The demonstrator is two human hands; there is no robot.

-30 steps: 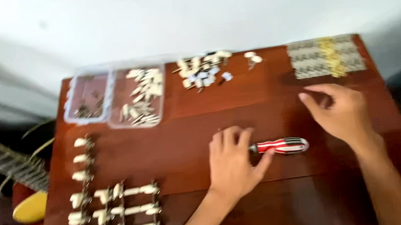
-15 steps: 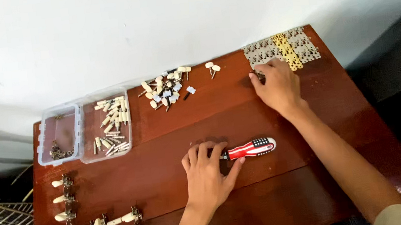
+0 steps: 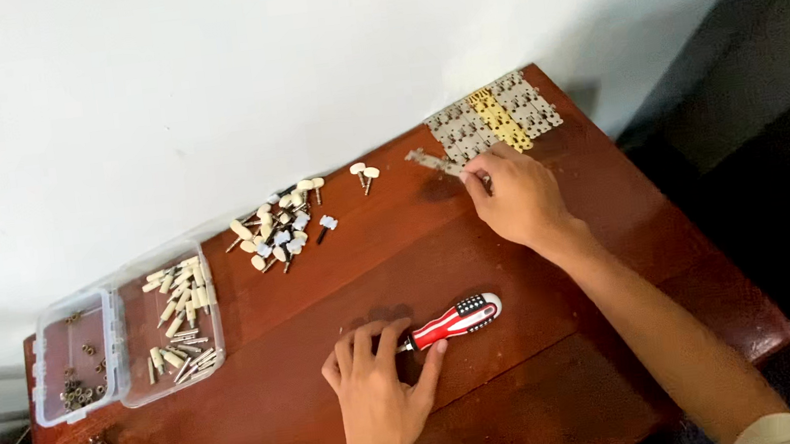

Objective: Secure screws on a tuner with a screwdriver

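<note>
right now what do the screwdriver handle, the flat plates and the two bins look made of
Screwdriver handle: glossy red-and-white moulded plastic, probably. Flat plates: thin stamped metal, dull grey with one brassy yellow strip. Bins: clear plastic, contents visible through the walls.

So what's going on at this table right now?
A person is working at a reddish wooden table. The right hand is drawing a thin metal plate away from the row of plates at the far edge. The left hand lies flat, fingertips touching a red-handled screwdriver. A heap of pale knobbed pegs and two clear trays of small parts sit further left.
</note>
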